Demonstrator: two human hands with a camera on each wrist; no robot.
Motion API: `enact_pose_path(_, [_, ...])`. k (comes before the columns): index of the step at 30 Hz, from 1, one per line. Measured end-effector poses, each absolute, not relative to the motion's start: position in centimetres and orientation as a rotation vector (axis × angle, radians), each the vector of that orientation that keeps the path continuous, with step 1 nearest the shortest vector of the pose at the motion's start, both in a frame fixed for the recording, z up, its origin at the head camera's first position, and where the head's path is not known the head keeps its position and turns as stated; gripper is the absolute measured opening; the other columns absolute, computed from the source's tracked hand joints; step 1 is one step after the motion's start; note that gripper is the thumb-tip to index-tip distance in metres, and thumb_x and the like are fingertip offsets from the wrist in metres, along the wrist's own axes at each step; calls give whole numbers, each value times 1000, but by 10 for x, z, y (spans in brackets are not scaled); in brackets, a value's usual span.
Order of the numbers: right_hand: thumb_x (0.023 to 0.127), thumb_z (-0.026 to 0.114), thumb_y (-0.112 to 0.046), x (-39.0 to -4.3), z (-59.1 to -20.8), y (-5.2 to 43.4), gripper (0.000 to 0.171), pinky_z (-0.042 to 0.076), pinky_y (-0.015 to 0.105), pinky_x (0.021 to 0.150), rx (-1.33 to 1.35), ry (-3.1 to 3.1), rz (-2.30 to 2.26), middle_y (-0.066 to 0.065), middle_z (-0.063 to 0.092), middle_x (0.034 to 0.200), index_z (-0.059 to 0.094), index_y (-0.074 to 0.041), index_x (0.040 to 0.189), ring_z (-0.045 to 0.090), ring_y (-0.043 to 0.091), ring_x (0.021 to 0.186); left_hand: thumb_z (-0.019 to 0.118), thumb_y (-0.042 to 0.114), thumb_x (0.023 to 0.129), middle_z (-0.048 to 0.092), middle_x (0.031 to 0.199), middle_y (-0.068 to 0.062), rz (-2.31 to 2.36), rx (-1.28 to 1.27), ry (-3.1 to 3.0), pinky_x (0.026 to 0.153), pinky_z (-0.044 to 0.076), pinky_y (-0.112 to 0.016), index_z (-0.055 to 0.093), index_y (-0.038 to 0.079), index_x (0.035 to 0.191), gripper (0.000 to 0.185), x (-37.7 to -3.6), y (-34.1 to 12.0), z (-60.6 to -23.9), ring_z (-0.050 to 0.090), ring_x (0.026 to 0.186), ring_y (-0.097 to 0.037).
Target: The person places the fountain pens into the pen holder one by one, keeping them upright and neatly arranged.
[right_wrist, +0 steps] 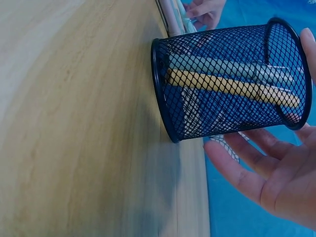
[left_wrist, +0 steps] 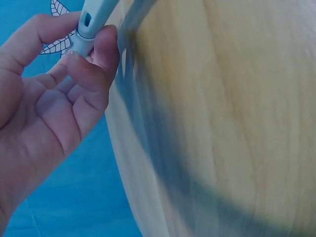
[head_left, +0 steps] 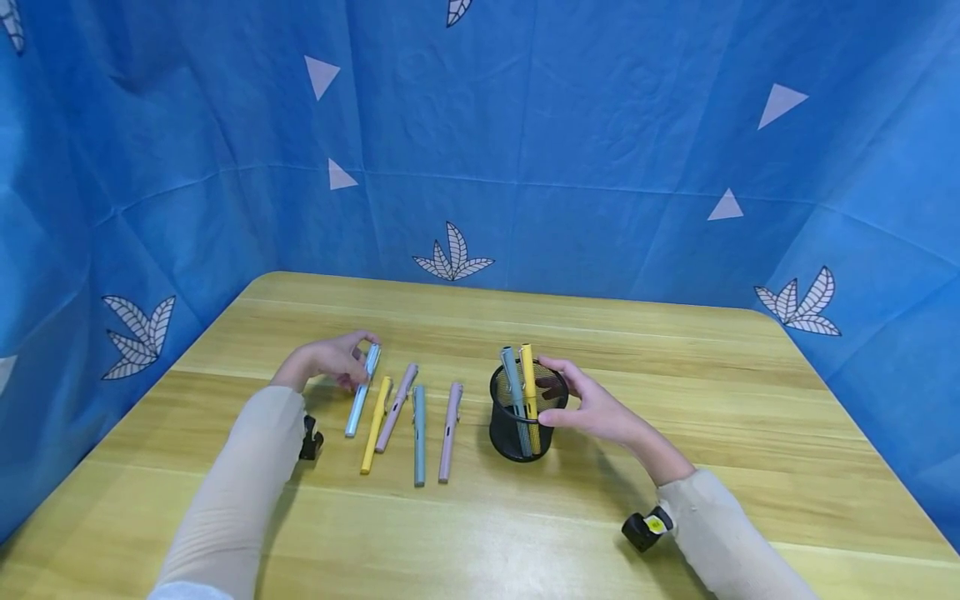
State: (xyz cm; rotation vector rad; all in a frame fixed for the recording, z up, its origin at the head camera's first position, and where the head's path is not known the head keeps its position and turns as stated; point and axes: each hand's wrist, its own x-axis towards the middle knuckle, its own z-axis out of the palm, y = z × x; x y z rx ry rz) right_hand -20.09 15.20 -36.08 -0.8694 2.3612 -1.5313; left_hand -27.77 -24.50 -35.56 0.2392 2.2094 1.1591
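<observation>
My left hand pinches the far end of a light blue pen between thumb and forefinger; the pen's lower end is still at the table. The left wrist view shows that pinch close up, my left hand on the light blue pen. My right hand rests beside a black mesh pen holder, fingers relaxed, one fingertip at its rim. In the holder stand a grey-blue pen and a yellow pen. In the right wrist view my right hand lies beside the holder.
Several more pens lie side by side on the wooden table: a yellow pen, a mauve pen, a teal pen and a pink pen. A blue patterned cloth walls the table on three sides.
</observation>
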Motion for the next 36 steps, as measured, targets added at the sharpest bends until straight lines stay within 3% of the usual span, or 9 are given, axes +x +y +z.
enact_pose_path(5, [78,68,-14,-201,-360,152,74,22,55,98,-864,2373,-1517,22,34,135,26,-1,137,36,36,120,58,-7,74,46,71,-9,1147,301,2212,48,35,-25,19,6,140,78,-278,-244,-354,40,51,-15])
enact_pose_path(11, [79,68,-14,-200,-359,152,74,22,55,98,-868,2372,-1515,22,38,132,25,1,137,36,36,119,55,-5,75,47,79,-13,1165,353,2207,49,39,-26,20,7,142,77,-277,-241,-353,43,54,-16])
enact_pose_path(20, [78,69,-16,-200,-360,152,76,24,55,98,-864,2358,-1524,23,41,128,24,1,138,37,36,119,54,-2,75,45,84,-13,1166,434,2245,51,44,-29,33,2,137,65,-275,-235,-348,45,57,-16])
enact_pose_path(31, [79,68,-16,-199,-361,152,75,24,55,97,-843,2362,-1516,22,39,131,24,-1,138,36,36,119,51,-6,74,47,85,-15,1251,513,2204,55,44,-35,31,1,137,67,-272,-224,-339,43,57,-21])
enact_pose_path(36, [79,68,-18,-200,-360,152,76,22,56,97,-829,2360,-1495,22,42,128,23,-3,138,37,37,119,52,-7,72,45,85,-14,1296,578,2195,59,43,-37,33,0,136,67,-270,-220,-335,44,65,-21])
